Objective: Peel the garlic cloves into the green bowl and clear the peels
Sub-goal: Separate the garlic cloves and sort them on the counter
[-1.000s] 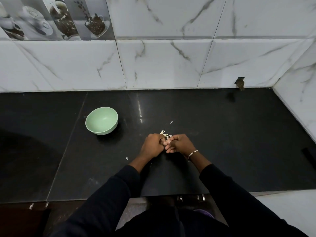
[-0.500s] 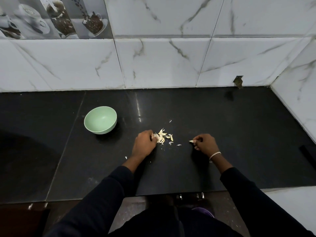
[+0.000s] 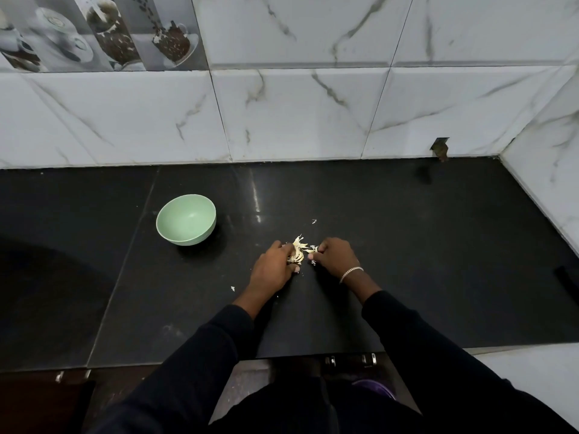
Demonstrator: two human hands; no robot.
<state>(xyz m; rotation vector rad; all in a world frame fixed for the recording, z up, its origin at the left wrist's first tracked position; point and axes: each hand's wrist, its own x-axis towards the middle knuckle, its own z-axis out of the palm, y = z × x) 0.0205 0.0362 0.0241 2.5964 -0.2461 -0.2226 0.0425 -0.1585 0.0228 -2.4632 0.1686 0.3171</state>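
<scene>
Right hand (image 3: 336,256) moved back beside left hand (image 3: 274,267); peels (image 3: 297,250) between curled fingers, touching both; grasp unclear.

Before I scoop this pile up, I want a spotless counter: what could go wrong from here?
The peels are thin and light, heaped between your left hand and right hand, so a quick sweep may scatter them. Stray flecks already lie apart from the heap on the black counter and are easily missed. The green bowl stands close; peels could land in it.

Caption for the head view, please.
Both hands, left hand and right hand, gather garlic peels on the black counter beside the green bowl.
</scene>
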